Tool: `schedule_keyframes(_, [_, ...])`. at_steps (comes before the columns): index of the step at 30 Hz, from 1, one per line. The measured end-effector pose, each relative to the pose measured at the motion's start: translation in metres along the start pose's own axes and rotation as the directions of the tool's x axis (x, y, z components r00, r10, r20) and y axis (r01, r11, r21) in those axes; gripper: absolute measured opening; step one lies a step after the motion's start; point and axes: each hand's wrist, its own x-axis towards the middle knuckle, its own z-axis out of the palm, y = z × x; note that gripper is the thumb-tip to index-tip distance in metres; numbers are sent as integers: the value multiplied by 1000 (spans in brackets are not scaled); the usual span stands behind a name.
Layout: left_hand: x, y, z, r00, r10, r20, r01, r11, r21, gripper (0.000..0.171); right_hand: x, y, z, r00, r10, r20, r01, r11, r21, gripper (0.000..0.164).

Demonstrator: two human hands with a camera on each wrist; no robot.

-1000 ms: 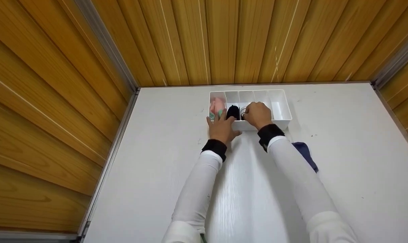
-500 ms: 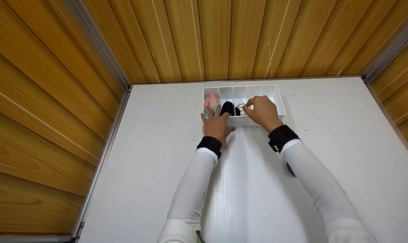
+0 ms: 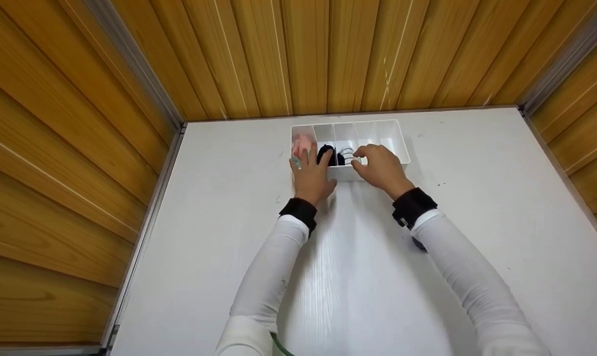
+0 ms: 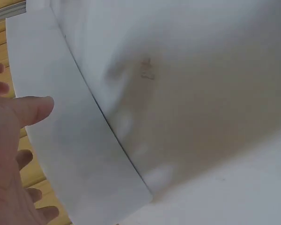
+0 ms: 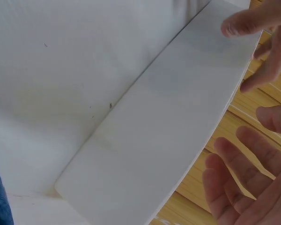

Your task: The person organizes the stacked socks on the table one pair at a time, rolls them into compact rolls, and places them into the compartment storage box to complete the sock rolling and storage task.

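A white divided box (image 3: 345, 173) sits near the back edge of the table. My left hand (image 3: 310, 179) lies over its front rim at the left, fingers spread and straight, thumb against the front wall. Beneath those fingers is a pink and green cloth bundle (image 3: 302, 143) in the leftmost compartment. A black bundle (image 3: 324, 155) fills part of the second one. The third holds a folded white cloth with thin dark stripes (image 3: 347, 154) and a black end. My right hand (image 3: 381, 167) hovers at that compartment's right side, thumb and fingers parted; in the right wrist view nothing sits between them.
The compartments right of the striped cloth show bare white floor, partly behind my right hand. A dark blue cloth (image 3: 419, 244) lies on the table, mostly hidden under my right sleeve. Wood-patterned panels (image 3: 308, 59) stand behind the table and at both sides.
My right hand has drawn back slightly from the third compartment and its fingers have parted, letting go of the striped cloth, which shows more now. My left hand stays at the box rim.
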Motion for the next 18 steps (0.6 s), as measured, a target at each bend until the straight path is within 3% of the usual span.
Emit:
schedule_keyframes(5, [1,20,-10,993,94,-69,-96,995,-29,68,-9,7,-5,999,7,-37,-8,1000,-7,36])
schedule_keyframes(9, [-7,40,-3,974,183,-135,-195,978,-80,57,-22,18,-11,998,27,-59,-27,1000,5,33])
schedule_keyframes(14, [-18,64,13,914,328,-238,-351,934,-59,35,-41,37,-23,990,50,-129,-46,998,33,23])
schedule_keyframes(18, [-23,86,19,862,445,-242,-462,887,-12,27,-56,58,-30,981,94,-168,-88,995,41,21])
